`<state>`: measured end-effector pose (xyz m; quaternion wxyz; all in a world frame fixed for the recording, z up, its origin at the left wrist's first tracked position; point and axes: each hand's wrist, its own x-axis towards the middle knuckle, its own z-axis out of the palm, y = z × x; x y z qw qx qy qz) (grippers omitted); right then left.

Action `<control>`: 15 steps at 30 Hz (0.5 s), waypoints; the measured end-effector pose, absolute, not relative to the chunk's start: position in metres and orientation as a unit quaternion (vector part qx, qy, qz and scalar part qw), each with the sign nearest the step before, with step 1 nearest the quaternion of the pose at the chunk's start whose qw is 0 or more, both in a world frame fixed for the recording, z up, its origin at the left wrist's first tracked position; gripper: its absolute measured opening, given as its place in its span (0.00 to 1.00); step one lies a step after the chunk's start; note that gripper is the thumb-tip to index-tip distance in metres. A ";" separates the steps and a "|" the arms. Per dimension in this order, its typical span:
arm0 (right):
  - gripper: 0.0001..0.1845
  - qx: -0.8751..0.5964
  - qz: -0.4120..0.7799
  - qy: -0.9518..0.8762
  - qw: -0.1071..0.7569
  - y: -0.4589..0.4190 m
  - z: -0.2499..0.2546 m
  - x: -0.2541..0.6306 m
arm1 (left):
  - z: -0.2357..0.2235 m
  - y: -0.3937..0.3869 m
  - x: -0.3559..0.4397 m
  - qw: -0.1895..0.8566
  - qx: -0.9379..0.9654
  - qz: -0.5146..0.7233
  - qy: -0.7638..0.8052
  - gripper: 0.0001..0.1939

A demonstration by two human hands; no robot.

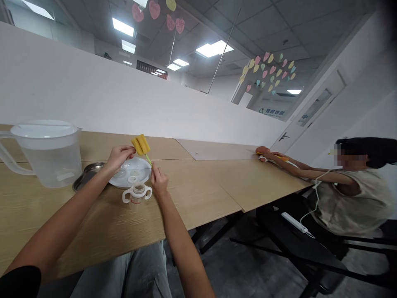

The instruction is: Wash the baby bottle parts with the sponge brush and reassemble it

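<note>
A sponge bottle brush [141, 145] with a yellow head and thin green handle is raised above the table, head up and tilted left. My right hand [159, 179] is closed around the lower handle. The fingers of my left hand [120, 158] pinch at the left edge of the sponge head. Below them lies a white plate [144, 176] with a small white ring-shaped part [133, 179] and clear pieces on it. Just in front of the plate stands an open clear baby bottle [138, 193] with a white two-handled collar.
A lidded clear plastic pitcher [51, 155] stands at the left. Beside it, partly behind my left forearm, is a metal tray [83, 176]. Another person [350, 190] sits at the right end of the wooden table [198, 194], hands on a doll-like object [262, 151].
</note>
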<state>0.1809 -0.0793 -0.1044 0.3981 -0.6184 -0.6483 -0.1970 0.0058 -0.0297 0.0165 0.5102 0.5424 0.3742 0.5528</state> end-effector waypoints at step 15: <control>0.24 -0.653 -0.170 -0.606 0.422 -0.078 -0.103 0.187 | 0.030 -0.038 -0.008 0.275 0.666 0.529 0.448 0.15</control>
